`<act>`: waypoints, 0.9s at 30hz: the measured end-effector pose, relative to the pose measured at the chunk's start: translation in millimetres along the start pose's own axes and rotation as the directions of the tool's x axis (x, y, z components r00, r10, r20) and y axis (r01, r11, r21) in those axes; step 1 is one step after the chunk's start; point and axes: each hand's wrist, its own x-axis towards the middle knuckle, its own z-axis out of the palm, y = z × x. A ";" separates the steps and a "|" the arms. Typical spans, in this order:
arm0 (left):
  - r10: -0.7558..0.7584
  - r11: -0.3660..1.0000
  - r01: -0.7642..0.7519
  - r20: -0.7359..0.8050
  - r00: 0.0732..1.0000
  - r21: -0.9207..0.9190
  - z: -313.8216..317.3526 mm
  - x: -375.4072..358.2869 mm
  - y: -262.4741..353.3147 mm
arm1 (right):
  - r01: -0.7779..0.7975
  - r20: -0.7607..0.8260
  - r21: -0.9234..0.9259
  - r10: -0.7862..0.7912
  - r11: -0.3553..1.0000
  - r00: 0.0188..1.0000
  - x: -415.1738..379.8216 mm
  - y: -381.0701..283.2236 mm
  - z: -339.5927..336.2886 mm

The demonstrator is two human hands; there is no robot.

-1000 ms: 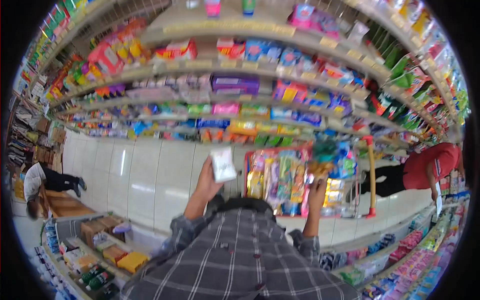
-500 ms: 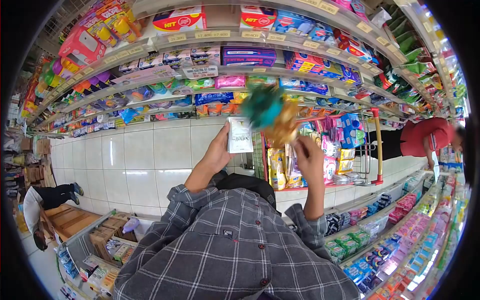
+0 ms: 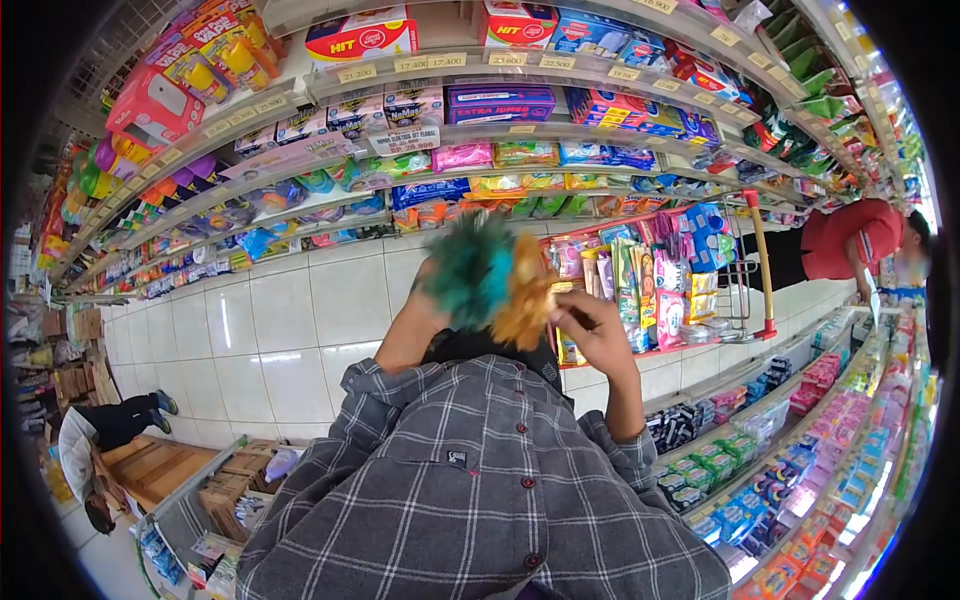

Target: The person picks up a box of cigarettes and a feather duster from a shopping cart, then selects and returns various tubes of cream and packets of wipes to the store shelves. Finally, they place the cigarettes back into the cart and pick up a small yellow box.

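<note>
A fluffy duster with a green part and a golden-orange part [image 3: 522,290] is in front of me, blurred by motion. My right hand [image 3: 597,335] pinches it at its orange end, to the right. Behind the green part, my left hand [image 3: 425,312] is raised, with its fingers mostly covered. The white Soffell packet held in that hand a moment ago is hidden behind the duster now.
A shopping cart [image 3: 763,270] full of colourful packs stands at the right. Stocked shelves [image 3: 470,140] run ahead, and more goods line the lower right. A person in red [image 3: 850,240] is beyond the cart; another person [image 3: 85,440] bends at lower left.
The duster has swung left and slightly down, in front of my left hand, covering the white packet. My right hand has shifted left and slightly down with it.
</note>
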 end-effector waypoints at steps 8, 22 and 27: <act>-0.014 1.000 0.013 -0.236 0.972 -0.009 -6.9 -5.0 6.4 | 0.027 -0.240 0.007 -0.025 1.000 0.970 14.5 13.7 -8.4; 0.036 0.989 -0.060 -0.168 0.985 -0.136 -2.3 -3.5 -7.2 | 0.035 -0.122 -0.210 -0.062 0.977 0.991 22.4 2.7 -7.9; 0.054 0.995 -0.068 -0.195 0.979 -0.070 10.4 23.2 -36.3 | 0.016 -0.289 0.051 0.000 0.999 0.957 27.3 16.4 -26.2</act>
